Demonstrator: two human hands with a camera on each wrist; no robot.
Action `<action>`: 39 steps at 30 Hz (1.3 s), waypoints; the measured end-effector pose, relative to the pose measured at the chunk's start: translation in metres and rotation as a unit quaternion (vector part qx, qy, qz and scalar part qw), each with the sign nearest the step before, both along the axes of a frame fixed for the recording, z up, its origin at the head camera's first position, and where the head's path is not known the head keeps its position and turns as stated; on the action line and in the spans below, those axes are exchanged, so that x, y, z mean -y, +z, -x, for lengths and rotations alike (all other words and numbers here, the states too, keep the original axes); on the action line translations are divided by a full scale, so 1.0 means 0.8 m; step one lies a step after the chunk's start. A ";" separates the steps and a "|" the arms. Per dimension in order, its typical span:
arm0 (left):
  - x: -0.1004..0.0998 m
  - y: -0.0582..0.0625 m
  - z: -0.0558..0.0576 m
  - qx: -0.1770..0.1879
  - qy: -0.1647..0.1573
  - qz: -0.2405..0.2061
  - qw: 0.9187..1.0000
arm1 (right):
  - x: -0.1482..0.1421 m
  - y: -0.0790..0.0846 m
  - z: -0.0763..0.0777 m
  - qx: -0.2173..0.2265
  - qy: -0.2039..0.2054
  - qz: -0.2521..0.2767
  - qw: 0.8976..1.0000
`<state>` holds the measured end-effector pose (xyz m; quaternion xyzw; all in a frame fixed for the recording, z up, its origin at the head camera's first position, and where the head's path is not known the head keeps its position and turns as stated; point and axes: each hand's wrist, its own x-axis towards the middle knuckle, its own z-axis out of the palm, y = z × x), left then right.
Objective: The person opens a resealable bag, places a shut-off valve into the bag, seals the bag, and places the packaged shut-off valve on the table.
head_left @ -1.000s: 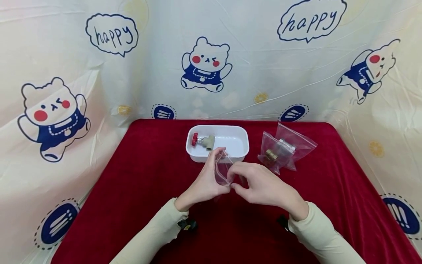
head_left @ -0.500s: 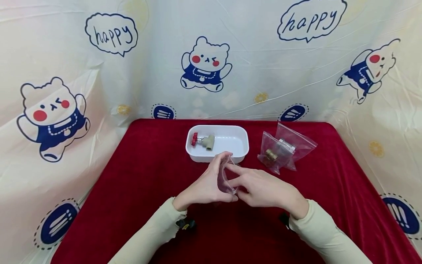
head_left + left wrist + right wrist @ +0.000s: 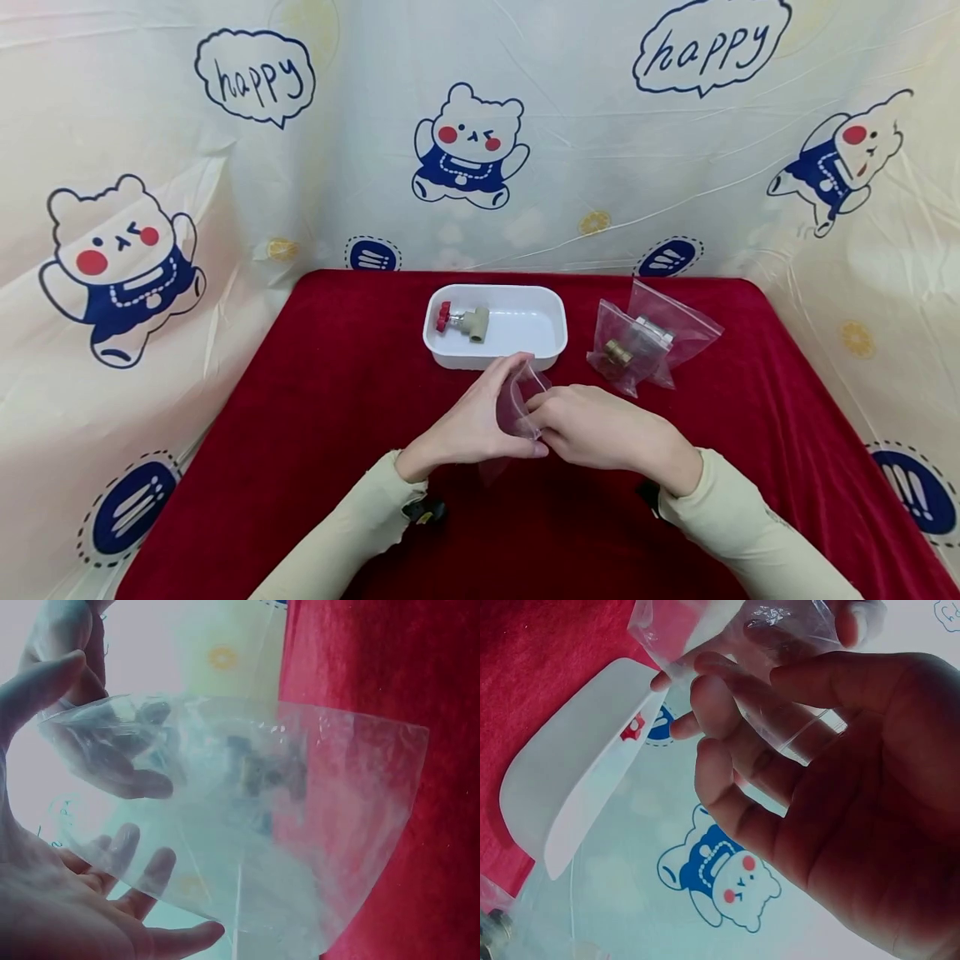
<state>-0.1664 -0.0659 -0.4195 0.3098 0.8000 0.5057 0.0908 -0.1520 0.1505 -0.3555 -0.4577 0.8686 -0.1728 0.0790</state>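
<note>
A clear zip-lock bag (image 3: 512, 410) is held between both hands in the head view, its mouth spread wide. My left hand (image 3: 461, 427) grips the bag from the left, thumb and fingers arched apart along its mouth. From the right, my right hand (image 3: 607, 427) reaches in, some fingertips inside the mouth and hidden by the plastic, the rest curled at its edge. In the left wrist view the bag (image 3: 360, 787) fans out, see-through, and right-hand fingers show through its wall. The right wrist view has the bag's film (image 3: 780, 697) at the thumb and fingers.
Behind the hands stands a white plastic tray (image 3: 450, 361) holding a valve (image 3: 472, 323) with a red handwheel. To its right lie two clear bags, one with a brass fitting (image 3: 618, 352), the other with a silvery metal fitting (image 3: 654, 330). Red cloth (image 3: 337, 375) covers the table.
The left hand and bag have shifted slightly right and nearer. The right hand's fingers spread into the bag's mouth, then drew together at its right edge. Tray and other bags stay put.
</note>
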 end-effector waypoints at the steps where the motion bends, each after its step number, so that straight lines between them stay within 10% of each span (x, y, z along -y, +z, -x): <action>1: 0.000 -0.001 0.000 0.005 0.003 -0.006 1.000 | 0.000 0.000 0.000 -0.003 0.001 0.000 1.000; 18: 0.012 -0.006 0.009 0.020 0.046 -0.048 0.998 | -0.002 0.043 0.018 -0.096 -0.130 0.099 0.982; 26: 0.016 -0.007 0.009 0.074 0.035 -0.053 0.995 | 0.004 0.055 0.082 -0.090 -0.193 0.138 0.967; 39: 0.017 -0.004 0.007 0.043 0.042 -0.057 0.997 | 0.052 0.035 0.182 0.010 -0.256 0.009 0.967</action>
